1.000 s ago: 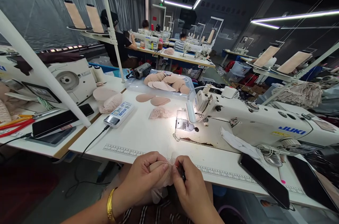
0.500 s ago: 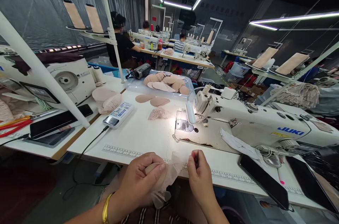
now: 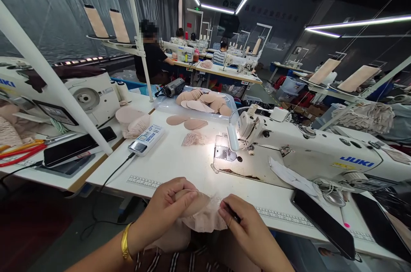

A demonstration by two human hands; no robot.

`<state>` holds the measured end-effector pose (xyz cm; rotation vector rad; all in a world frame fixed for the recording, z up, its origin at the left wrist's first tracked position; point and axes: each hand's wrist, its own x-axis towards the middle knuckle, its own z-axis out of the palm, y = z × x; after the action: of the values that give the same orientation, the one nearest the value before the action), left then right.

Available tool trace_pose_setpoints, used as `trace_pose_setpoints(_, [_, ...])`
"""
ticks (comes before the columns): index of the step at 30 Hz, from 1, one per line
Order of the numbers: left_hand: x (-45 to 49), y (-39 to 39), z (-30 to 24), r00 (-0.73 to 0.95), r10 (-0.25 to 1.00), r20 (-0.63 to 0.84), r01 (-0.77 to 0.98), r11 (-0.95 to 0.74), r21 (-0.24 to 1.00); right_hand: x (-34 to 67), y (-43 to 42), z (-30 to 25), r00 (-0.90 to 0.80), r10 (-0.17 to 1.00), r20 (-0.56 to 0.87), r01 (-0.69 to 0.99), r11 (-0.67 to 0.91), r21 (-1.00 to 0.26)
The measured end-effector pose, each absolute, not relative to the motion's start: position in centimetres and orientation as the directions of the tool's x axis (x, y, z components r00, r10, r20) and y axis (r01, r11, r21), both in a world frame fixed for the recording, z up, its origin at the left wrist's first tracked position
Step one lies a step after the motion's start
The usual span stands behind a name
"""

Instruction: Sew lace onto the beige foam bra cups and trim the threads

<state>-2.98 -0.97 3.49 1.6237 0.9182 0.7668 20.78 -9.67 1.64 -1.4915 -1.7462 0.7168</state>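
Note:
My left hand (image 3: 170, 205) is closed, thumb on top, around a beige pad (image 3: 196, 204) with a rounded edge. Sheer pale fabric (image 3: 205, 222) spreads from the pad toward my right hand (image 3: 245, 222). That hand is closed around a slim dark tool (image 3: 232, 212), its kind mostly hidden by the fingers. Its fingertips meet the right edge of the sheer fabric. Both hands are at the table's front edge, above my lap. More beige cloth (image 3: 175, 237) hangs below my left wrist.
A JUKI sewing machine (image 3: 308, 147) with a lit lamp (image 3: 232, 137) stands right. Beige pads (image 3: 195, 124) lie behind, near a plastic tray (image 3: 160, 103) of more pads. A white device (image 3: 146, 140) with a cable sits left, a black phone (image 3: 323, 222) front right. Co-workers sit farther back.
My right hand has lowered slightly and turned, so the dark tool shows more. The sheer fabric now spreads wider and lower between the hands. The camera view has shifted a little.

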Motion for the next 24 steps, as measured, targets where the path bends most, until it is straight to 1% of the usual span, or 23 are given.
trace_pose_setpoints(1, [-3.1, -0.8, 3.6, 0.533, 0.845, 0.049, 0.199, -0.181, 0.963, 21.0, -9.8, 2.2, -0.092, 0.981, 0.168, 0.559, 0.191, -0.807])
trace_pose_setpoints(4, [-3.2, -0.6, 4.0, 0.637, 0.758, 0.136, 0.2, -0.334, 0.921, 20.6, -9.9, 4.0, -0.072, 0.976, 0.205, 0.495, 0.213, -0.842])
trace_pose_setpoints(6, [-3.1, -0.6, 4.2, 0.704, 0.683, 0.195, 0.156, -0.417, 0.895, 19.8, -9.5, 4.7, -0.118, 0.98, 0.159, 0.47, 0.196, -0.86])
trace_pose_setpoints(8, [-3.0, -0.6, 4.4, 0.751, 0.622, 0.222, 0.128, -0.467, 0.875, 19.2, -8.8, 4.6, -0.181, 0.979, 0.091, 0.437, 0.163, -0.885])
trace_pose_setpoints(10, [-3.0, -0.7, 4.6, 0.771, 0.606, 0.193, 0.154, -0.471, 0.868, 18.8, -8.2, 3.8, -0.199, 0.979, 0.037, 0.346, 0.105, -0.932])
trace_pose_setpoints(11, [-3.0, -0.7, 4.6, 0.769, 0.618, 0.163, 0.181, -0.454, 0.872, 18.7, -8.1, 3.2, -0.188, 0.982, 0.016, 0.26, 0.066, -0.963])
trace_pose_setpoints(13, [-3.0, -0.7, 4.4, 0.742, 0.664, 0.092, 0.23, -0.38, 0.896, 18.5, -8.2, 2.1, -0.152, 0.988, -0.019, 0.046, -0.012, -0.999])
trace_pose_setpoints(14, [-2.9, -0.7, 4.3, 0.724, 0.687, 0.057, 0.242, -0.331, 0.912, 18.4, -8.4, 1.5, -0.125, 0.992, -0.03, -0.027, -0.034, -0.999])
trace_pose_setpoints(15, [-2.8, -0.7, 4.2, 0.71, 0.704, 0.024, 0.247, -0.281, 0.927, 18.2, -8.6, 1.0, -0.089, 0.996, -0.031, -0.048, -0.035, -0.998])
trace_pose_setpoints(16, [-2.7, -0.7, 4.1, 0.704, 0.71, -0.003, 0.244, -0.237, 0.94, 18.0, -8.8, 0.6, -0.041, 0.999, -0.007, -0.002, -0.007, -1.0])
trace_pose_setpoints(17, [-2.5, -0.7, 3.9, 0.706, 0.708, -0.024, 0.234, -0.202, 0.951, 17.9, -8.9, 0.1, 0.013, 0.999, 0.05, 0.109, 0.048, -0.993])
trace_pose_setpoints(18, [-2.3, -0.8, 3.8, 0.707, 0.706, -0.037, 0.222, -0.172, 0.96, 17.9, -9.0, -0.4, 0.071, 0.987, 0.143, 0.267, 0.12, -0.956])
trace_pose_setpoints(20, [-2.1, -0.9, 3.7, 0.688, 0.725, -0.045, 0.186, -0.116, 0.976, 18.6, -8.5, -1.3, 0.164, 0.914, 0.37, 0.569, 0.219, -0.793])
trace_pose_setpoints(21, [-2.0, -1.0, 3.6, 0.666, 0.744, -0.053, 0.166, -0.078, 0.983, 19.3, -8.1, -1.7, 0.2, 0.863, 0.464, 0.677, 0.221, -0.702])
trace_pose_setpoints(22, [-2.1, -1.1, 3.6, 0.639, 0.767, -0.064, 0.144, -0.037, 0.989, 20.1, -7.7, -2.0, 0.247, 0.83, 0.499, 0.712, 0.194, -0.675])
trace_pose_setpoints(24, [-2.2, -1.1, 3.7, 0.593, 0.802, -0.076, 0.09, 0.028, 0.996, 21.7, -7.1, -2.2, 0.302, 0.808, 0.506, 0.726, 0.148, -0.671])
